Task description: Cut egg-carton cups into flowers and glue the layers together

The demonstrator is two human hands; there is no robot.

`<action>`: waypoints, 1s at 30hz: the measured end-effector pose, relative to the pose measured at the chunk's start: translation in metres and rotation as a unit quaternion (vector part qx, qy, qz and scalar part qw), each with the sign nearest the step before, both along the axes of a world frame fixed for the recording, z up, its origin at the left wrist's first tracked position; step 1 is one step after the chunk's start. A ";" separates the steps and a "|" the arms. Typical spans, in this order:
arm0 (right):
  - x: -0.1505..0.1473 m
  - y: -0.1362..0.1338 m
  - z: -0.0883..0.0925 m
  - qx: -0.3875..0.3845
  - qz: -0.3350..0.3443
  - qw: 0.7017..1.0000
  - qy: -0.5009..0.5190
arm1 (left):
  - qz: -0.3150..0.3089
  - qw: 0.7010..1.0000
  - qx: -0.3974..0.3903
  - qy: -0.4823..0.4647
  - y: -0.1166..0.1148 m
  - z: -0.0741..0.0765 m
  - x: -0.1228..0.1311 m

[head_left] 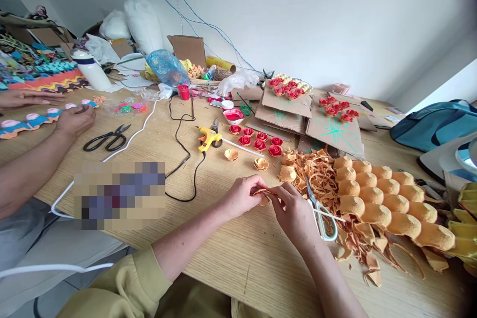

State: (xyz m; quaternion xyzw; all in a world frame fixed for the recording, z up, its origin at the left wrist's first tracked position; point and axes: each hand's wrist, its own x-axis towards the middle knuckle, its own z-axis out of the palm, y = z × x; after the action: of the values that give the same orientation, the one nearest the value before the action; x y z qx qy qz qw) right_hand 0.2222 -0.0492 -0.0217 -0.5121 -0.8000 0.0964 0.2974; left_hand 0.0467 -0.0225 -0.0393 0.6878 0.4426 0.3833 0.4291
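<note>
Between my two hands is a small orange egg-carton piece [265, 199], partly hidden by fingers. My left hand [242, 198] pinches one side of it, while my right hand [292, 212] is closed on the other. Just beyond lie two plain orange carton flowers, one at the right [261, 164] and one farther left [231, 154]. Several red-painted carton roses [260, 144] sit behind these. To the right of my right hand are white-handled scissors [323, 221], resting by a heap of carton scraps [315, 171].
An orange egg tray [376, 213] lies at the right. A yellow glue gun [208, 138] with a black cord, a bowl of red paint [234, 117] and cardboard sheets [333, 131] stand farther back. Black scissors [108, 139] lie near a co-worker's hand [76, 119] at the left.
</note>
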 end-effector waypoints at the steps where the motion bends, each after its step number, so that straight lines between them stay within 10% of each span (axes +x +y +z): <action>1: -0.001 0.000 0.000 0.008 0.001 1.000 -0.006 | 0.000 1.000 0.002 -0.002 0.000 0.001 0.000; 30: -0.004 -0.002 0.003 0.064 -0.026 0.996 -0.047 | 0.030 0.997 0.037 -0.061 -0.005 -0.001 0.008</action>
State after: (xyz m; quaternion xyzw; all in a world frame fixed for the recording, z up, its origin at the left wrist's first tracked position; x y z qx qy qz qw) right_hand 0.2182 -0.0515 -0.0184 -0.5169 -0.8039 0.0126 0.2939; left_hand 0.0543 -0.0275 -0.0404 0.6647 0.4222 0.4532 0.4178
